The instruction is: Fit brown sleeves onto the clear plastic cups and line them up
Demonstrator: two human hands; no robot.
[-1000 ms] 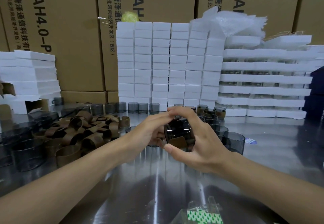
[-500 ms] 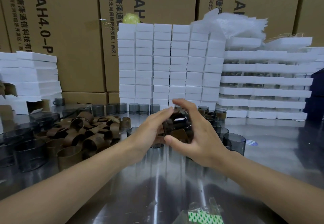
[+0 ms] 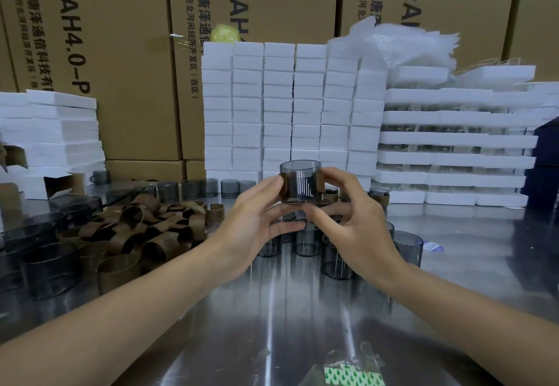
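Up goes the cup [image 3: 300, 181], and it is turned straight now, high over the shiny table [image 3: 272, 310]. Its brown sleeve [image 3: 286, 188] hugs the lower part. Both the left hand [image 3: 251, 234] and the right hand [image 3: 357, 228] pinch its sides. Bare cups [image 3: 305, 243] stand below; loose sleeves [image 3: 145, 228] lie piled left.

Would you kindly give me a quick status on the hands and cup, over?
Left hand and right hand both pinch the cup, upright, above the table. Brown sleeve on, rim bare. Loose cups crowd below.
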